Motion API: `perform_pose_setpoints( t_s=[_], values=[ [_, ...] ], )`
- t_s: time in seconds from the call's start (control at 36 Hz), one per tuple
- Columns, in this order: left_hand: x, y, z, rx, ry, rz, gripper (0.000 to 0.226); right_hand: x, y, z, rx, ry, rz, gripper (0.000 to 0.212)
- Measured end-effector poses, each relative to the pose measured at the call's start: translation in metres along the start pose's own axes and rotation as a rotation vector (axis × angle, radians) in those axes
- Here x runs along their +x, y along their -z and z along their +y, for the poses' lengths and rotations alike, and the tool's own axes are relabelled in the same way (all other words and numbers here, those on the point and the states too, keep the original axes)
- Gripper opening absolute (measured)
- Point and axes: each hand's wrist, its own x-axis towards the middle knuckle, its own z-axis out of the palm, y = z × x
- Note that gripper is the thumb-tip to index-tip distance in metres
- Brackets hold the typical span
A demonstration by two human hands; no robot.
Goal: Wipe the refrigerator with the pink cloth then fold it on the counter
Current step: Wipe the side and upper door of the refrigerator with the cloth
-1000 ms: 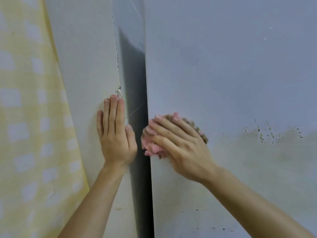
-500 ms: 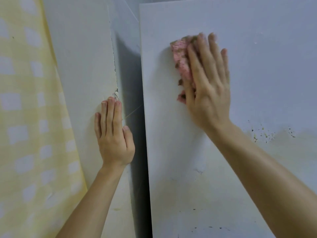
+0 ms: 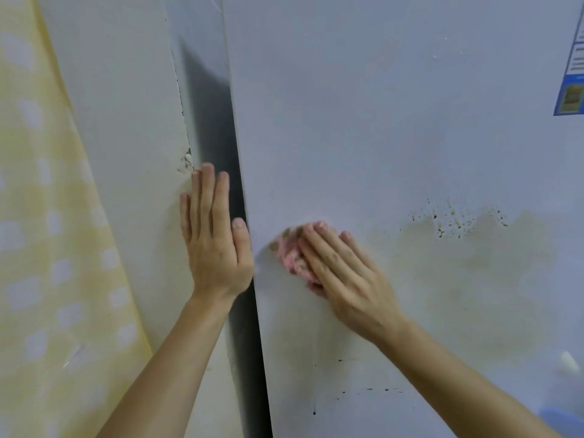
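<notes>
The white refrigerator side [image 3: 379, 121] fills the right of the head view, with a yellowish stain and dark specks across its middle. My right hand [image 3: 344, 273] presses the bunched pink cloth [image 3: 292, 252] flat against this panel, close to its left edge; most of the cloth is hidden under my fingers. My left hand [image 3: 215, 241] lies flat and open on the white wall [image 3: 126, 153] just left of the dark gap beside the refrigerator, and holds nothing.
A yellow checked curtain [image 3: 47, 248] hangs at the far left. A dark narrow gap [image 3: 227, 153] separates wall and refrigerator. A blue label [image 3: 572, 90] is stuck at the panel's upper right edge. Something blue [image 3: 565, 422] shows at the bottom right corner.
My right hand has swept the pink cloth up the panel and back down to mid height near the left edge. My left hand stayed on the wall.
</notes>
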Motion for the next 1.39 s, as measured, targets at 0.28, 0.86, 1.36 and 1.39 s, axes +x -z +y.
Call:
perform_pose_setpoints(
  t_s=[0.28,0.86,1.36,1.39],
  values=[
    [0.016,-0.02,0.042,-0.08,-0.049,-0.022,0.055,0.11,0.03,0.076,0.044,-0.27,0.284,0.044],
    [0.004,-0.029,0.06,0.003,-0.045,-0.011,0.056,0.004,0.043,0.076,0.041,-0.042,0.054,0.048],
    [0.005,-0.021,0.058,-0.285,0.01,-0.033,0.058,0.008,0.019,0.025,0.266,0.013,-0.046,0.048],
    [0.006,-0.02,0.059,-0.275,0.011,-0.029,0.058,-0.014,0.019,0.02,0.271,0.051,-0.103,0.051]
  ],
)
